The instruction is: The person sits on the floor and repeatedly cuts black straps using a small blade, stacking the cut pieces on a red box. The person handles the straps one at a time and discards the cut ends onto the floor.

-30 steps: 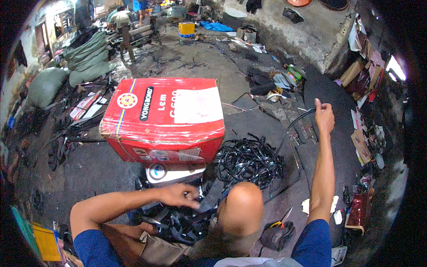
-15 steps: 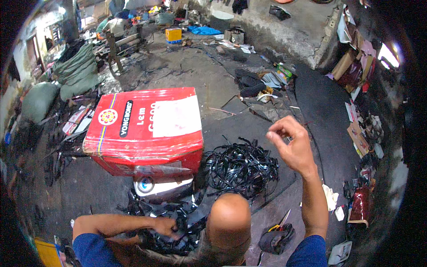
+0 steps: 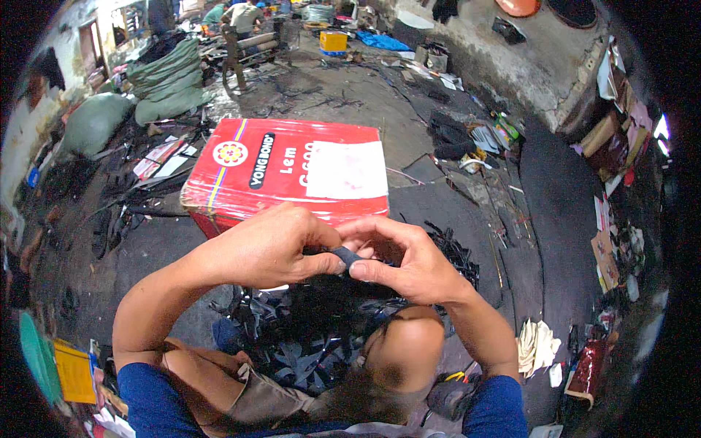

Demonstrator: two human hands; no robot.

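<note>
Held up in front of the red carton (image 3: pixel 252 204), my left hand (image 3: pixel 274 248) and my right hand (image 3: pixel 409 263) meet with their fingertips close together. Thumbs and fingers of both pinch a short black strip (image 3: pixel 345 255), rubber-like in look. Most of that strip is hidden by the fingers. Below, between my bent legs, lies a pile of black cut scraps (image 3: pixel 307 361). Behind my right hand a heap of thin black strips (image 3: pixel 460 255) shows beside the carton, partly covered.
By my right knee, a dark bundle (image 3: pixel 449 394) holds a tool with red and yellow handles (image 3: pixel 456 377). A crumpled cream cloth (image 3: pixel 537 347) lies further right. Green sacks (image 3: pixel 168 80) stand at the far left; a yellow box (image 3: pixel 334 42) and another person (image 3: pixel 242 18) are far back.
My left hand has come up from the scrap pile. My right hand has moved left to join it, and both now grip the black strip. The view has shifted too.
</note>
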